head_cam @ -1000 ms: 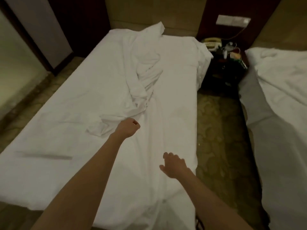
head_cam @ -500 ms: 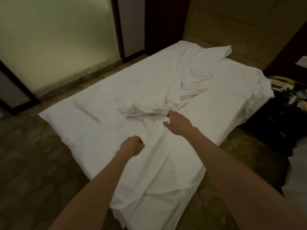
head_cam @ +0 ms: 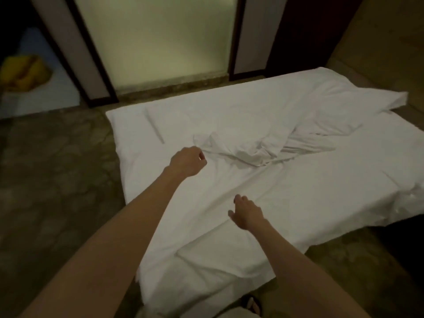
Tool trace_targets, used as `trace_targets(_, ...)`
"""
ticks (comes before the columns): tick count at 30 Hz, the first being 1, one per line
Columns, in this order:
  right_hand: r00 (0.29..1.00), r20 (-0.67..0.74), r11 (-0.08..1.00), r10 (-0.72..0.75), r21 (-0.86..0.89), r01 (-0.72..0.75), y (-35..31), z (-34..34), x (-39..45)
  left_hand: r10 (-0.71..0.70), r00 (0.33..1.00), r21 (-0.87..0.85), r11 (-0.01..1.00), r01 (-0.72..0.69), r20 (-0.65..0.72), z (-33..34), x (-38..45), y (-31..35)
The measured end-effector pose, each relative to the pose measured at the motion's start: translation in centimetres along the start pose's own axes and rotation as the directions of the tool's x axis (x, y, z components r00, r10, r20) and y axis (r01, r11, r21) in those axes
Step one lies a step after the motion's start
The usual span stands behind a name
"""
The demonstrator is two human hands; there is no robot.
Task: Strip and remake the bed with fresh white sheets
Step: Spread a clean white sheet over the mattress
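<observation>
A white sheet covers the bed, its near corner draping over the mattress edge toward the floor, and a bunched fold lies rumpled across the middle. The left hand hovers by the fold's near end, fingers curled into a fist, holding nothing visible. The right hand hangs above the flat sheet nearer the corner, fingers loosely spread. Patterned floor lies open along the bed's left edge

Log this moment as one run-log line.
stage: spreading white cotton sheet on bed | bunched sheet fold mid-bed | left hand curled, empty, beside fold | right hand open over sheet
</observation>
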State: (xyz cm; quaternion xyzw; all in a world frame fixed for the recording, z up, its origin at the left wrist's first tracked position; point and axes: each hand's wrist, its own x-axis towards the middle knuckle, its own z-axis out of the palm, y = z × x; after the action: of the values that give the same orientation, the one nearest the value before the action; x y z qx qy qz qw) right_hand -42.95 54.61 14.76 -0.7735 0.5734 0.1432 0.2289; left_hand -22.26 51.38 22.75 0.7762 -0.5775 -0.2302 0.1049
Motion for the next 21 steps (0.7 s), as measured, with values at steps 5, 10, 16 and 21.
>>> trace_targets(5,0.979,0.141,0.978,-0.149,-0.123,0.167,5.5,0.9,-1.4,-0.106,0.994,0.036,0.994,0.107,-0.033,2.7,-2.3,4.7)
trace_targets(10,0.958,0.043,0.939,-0.284,-0.187,0.287,6.8,-3.4,-0.9,-0.201,0.98,0.068,0.977,0.201,-0.007,6.7,-6.5,6.7)
trace_targets(16,0.884,-0.218,0.91,-0.414,-0.075,0.408,3.9,-10.7,0.8,-0.297,0.949,0.038,0.955,0.294,0.107,11.5,-8.1,7.4)
trace_targets(21,0.834,-0.317,0.882,-0.451,-0.015,0.471,3.9,-13.1,2.2,-0.341,0.933,0.043,0.94,0.338,0.113,12.8,-7.5,8.4)
